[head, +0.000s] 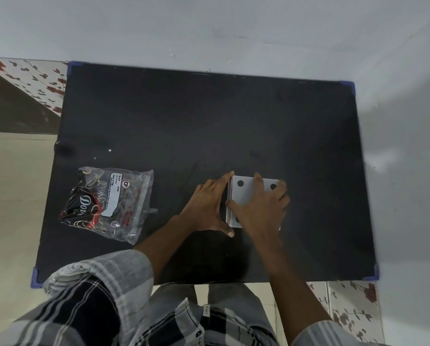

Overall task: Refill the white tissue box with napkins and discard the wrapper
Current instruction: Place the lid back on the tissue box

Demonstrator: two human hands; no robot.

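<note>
The white tissue box (pixel 245 193) lies on the black table (pixel 209 121), showing a flat white face with dark round spots. My right hand (pixel 261 208) presses down on top of it with the fingers spread over its far and right edges. My left hand (pixel 206 208) rests flat against the box's left side, thumb at the near corner. The clear plastic wrapper (pixel 107 203), printed black, red and gold, lies crumpled and flat on the table's left part, apart from both hands. No napkins are visible; the box's inside is hidden.
The table has blue tape at its corners (pixel 35 277) and stands against a pale wall (pixel 209 28). Floral floor tiles (pixel 354 313) show at the near right and far left. My legs and plaid sleeves fill the near edge.
</note>
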